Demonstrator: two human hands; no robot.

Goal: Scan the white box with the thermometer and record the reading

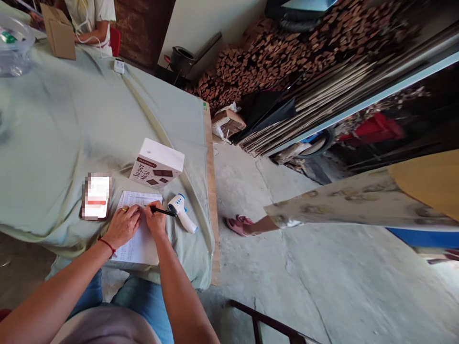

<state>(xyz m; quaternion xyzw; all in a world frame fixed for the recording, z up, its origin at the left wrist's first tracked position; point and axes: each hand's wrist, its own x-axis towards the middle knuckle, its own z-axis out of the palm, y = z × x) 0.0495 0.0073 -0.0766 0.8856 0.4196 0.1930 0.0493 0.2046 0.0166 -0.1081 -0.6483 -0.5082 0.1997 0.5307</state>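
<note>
Pale green cloth (71, 124) covers a long table in a rough concrete-floored workshop, with stacked cut timber (287, 52) piled against the far right wall. At the near edge of the cloth lies a white lined paper sheet (138, 239), printed or written in rows too small to read. The right hand (156, 220) is closed around a slim black pen (163, 210), whose tip meets the upper part of the sheet. The left hand (122, 224), with a ring on one finger and a red thread at the wrist, rests flat and relaxed on the paper just left of the right hand, holding nothing. Just right of the pen lies a white and blue handheld infrared thermometer (182, 211), touching the cloth. Beyond the sheet stands a white cardboard box with brown printed lettering (157, 165), tilted. Left of the sheet lies a phone-sized flat object (96, 197), blurred out. At the far end of the table sit a brown cardboard carton (59, 31) and another person in a light top (91, 19). On the floor to the right, a passer-by's foot in a pink sandal (239, 224) steps near the table's edge.
</note>
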